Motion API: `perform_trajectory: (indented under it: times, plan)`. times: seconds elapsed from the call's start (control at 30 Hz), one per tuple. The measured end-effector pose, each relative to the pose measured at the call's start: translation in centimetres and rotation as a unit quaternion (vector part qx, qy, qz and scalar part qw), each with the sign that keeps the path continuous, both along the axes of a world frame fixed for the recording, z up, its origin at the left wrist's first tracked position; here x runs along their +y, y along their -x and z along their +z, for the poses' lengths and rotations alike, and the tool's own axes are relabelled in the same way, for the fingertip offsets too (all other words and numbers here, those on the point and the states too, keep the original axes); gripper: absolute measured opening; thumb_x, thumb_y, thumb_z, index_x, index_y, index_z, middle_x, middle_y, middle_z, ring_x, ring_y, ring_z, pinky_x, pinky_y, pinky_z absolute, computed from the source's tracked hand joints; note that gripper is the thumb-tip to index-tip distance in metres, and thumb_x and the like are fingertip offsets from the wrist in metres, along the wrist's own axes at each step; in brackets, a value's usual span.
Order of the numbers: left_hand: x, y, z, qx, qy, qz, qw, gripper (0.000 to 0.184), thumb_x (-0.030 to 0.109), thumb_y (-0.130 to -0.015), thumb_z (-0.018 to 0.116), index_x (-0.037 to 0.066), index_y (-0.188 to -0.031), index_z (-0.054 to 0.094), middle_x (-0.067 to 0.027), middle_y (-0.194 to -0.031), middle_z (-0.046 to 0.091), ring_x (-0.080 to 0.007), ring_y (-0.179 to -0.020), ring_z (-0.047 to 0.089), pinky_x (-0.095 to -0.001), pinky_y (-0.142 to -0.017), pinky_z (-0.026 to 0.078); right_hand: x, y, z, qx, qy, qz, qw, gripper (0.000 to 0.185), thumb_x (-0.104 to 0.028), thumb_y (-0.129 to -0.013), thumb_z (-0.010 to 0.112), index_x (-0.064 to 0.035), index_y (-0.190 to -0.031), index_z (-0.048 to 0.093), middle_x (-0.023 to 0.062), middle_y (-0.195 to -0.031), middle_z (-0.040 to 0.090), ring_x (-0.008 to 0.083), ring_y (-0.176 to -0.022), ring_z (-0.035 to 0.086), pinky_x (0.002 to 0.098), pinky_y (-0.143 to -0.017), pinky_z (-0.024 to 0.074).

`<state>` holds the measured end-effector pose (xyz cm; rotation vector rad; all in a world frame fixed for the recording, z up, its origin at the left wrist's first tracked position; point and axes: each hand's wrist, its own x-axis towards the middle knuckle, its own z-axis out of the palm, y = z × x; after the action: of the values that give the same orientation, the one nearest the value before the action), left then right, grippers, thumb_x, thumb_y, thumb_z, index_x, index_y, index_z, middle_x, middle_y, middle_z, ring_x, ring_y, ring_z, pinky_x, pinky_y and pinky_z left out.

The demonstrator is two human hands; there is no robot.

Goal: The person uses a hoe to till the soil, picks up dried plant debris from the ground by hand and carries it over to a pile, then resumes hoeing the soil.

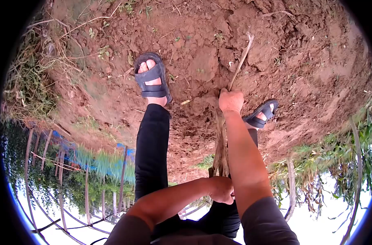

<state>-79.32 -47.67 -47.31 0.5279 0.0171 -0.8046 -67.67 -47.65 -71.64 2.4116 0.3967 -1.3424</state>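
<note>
Tan stick (240, 63), reddish-brown soil (316, 81), black trousers (152, 151), dark-grey sandals (150, 75)

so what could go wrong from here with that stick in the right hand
1. The pale stick looks thin and dry, so it might snap if the right hand bends it hard.
2. That grip is close to the open right sandal, so a slip could knock or scratch the foot.
3. The soil is cracked and lumpy, so footing may shift.

Clumpy reddish soil (202, 63) bears scattered plant scraps (186, 102).
</note>
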Motion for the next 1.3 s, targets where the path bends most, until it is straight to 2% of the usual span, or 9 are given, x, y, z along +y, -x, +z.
perform_trajectory:
  times: [0.2, 0.27, 0.4, 0.5, 0.83, 0.9, 1.0, 1.07, 1.3]
  plan:
    - [0.5, -0.3, 0.1, -0.021, -0.090, 0.138, 0.986, 0.023, 0.023, -0.082, 0.062, 0.004, -0.096, 0.067, -0.0162, -0.092, 0.070, -0.0340, -0.091, 0.067, -0.0474, -0.078, 0.049, 0.5, 1.0, 2.3, -0.011, -0.095, -0.210, 0.973, 0.032, -0.020, -0.087, 0.062, -0.0068, -0.114, 0.074, 0.0169, -0.094, 0.075, 0.0328, -0.093, 0.072, 0.0385, -0.089, 0.0540]
    - [3.2, -1.9, -0.6, -0.023, 0.001, -0.056, 0.998, 0.027, 0.024, -0.083, 0.062, 0.005, -0.099, 0.070, -0.0172, -0.093, 0.070, -0.0339, -0.093, 0.067, -0.0465, -0.080, 0.050, -0.4, 0.9, 2.6, -0.006, -0.139, -0.229, 0.963, 0.032, -0.020, -0.087, 0.064, -0.0079, -0.115, 0.074, 0.0156, -0.093, 0.076, 0.0306, -0.091, 0.072, 0.0376, -0.087, 0.0544]
    - [3.1, -1.8, -1.1, -0.057, 0.004, -0.059, 0.997, 0.026, 0.026, -0.085, 0.062, 0.006, -0.097, 0.070, -0.0182, -0.089, 0.070, -0.0361, -0.087, 0.067, -0.0462, -0.076, 0.051, -2.9, -0.2, 3.6, 0.024, -0.137, -0.311, 0.940, 0.024, -0.014, -0.088, 0.067, -0.0061, -0.108, 0.076, 0.0085, -0.083, 0.074, 0.0197, -0.075, 0.069, 0.0316, -0.076, 0.0543]
    - [3.2, -1.8, -0.6, -0.031, -0.010, -0.044, 0.998, 0.024, 0.027, -0.084, 0.063, 0.003, -0.086, 0.068, -0.0177, -0.083, 0.067, -0.0352, -0.084, 0.067, -0.0471, -0.074, 0.049, -1.2, -2.2, 7.7, 0.103, -0.150, -0.490, 0.852, 0.017, -0.011, -0.088, 0.068, 0.0015, -0.098, 0.075, 0.0035, -0.074, 0.066, 0.0103, -0.063, 0.058, 0.0248, -0.056, 0.0447]
    - [3.6, -2.3, -0.7, -0.009, 0.183, 0.091, 0.979, 0.017, 0.015, -0.082, 0.065, -0.001, -0.078, 0.061, -0.0080, -0.065, 0.056, -0.0163, -0.063, 0.052, -0.0373, -0.062, 0.041, 1.9, -15.0, 16.1, 0.299, -0.224, -0.652, 0.659, 0.019, -0.007, -0.087, 0.058, 0.0046, -0.095, 0.069, 0.0054, -0.071, 0.057, 0.0126, -0.053, 0.045, 0.0262, -0.050, 0.0351]
    - [3.3, -2.6, 0.7, -0.027, 0.219, 0.107, 0.969, 0.018, 0.015, -0.083, 0.065, -0.001, -0.077, 0.060, -0.0082, -0.065, 0.055, -0.0170, -0.063, 0.052, -0.0374, -0.061, 0.041, 2.5, -15.2, 16.1, 0.179, -0.168, -0.476, 0.845, 0.020, -0.006, -0.089, 0.052, 0.0026, -0.096, 0.069, 0.0032, -0.073, 0.057, 0.0088, -0.055, 0.047, 0.0232, -0.050, 0.0357]
    - [2.0, -2.7, 2.7, -0.077, 0.270, 0.105, 0.954, 0.016, 0.013, -0.082, 0.065, -0.002, -0.078, 0.062, -0.0095, -0.067, 0.056, -0.0184, -0.065, 0.054, -0.0371, -0.064, 0.043, -1.5, -13.4, 11.1, 0.136, -0.143, -0.246, 0.949, 0.022, -0.013, -0.094, 0.060, -0.0001, -0.107, 0.073, 0.0016, -0.078, 0.065, 0.0104, -0.061, 0.054, 0.0258, -0.056, 0.0458]
    - [0.5, -2.2, 3.9, -0.096, 0.306, 0.115, 0.940, 0.015, 0.011, -0.081, 0.067, -0.003, -0.080, 0.063, -0.0106, -0.070, 0.057, -0.0192, -0.069, 0.055, -0.0370, -0.067, 0.044, -2.5, -11.6, 8.5, 0.164, -0.039, -0.204, 0.965, 0.037, -0.030, -0.091, 0.066, -0.0030, -0.115, 0.073, 0.0108, -0.088, 0.073, 0.0220, -0.087, 0.070, 0.0334, -0.082, 0.0539]
    - [0.2, -1.7, 3.8, -0.077, 0.359, 0.053, 0.929, 0.016, 0.011, -0.083, 0.068, -0.003, -0.082, 0.062, -0.0082, -0.072, 0.059, -0.0149, -0.071, 0.055, -0.0364, -0.068, 0.044, -1.5, -4.0, 4.4, 0.232, 0.063, 0.110, 0.964, 0.060, -0.050, -0.091, 0.065, 0.0077, -0.107, 0.071, 0.0296, -0.108, 0.070, 0.0419, -0.108, 0.067, 0.0449, -0.098, 0.0521]
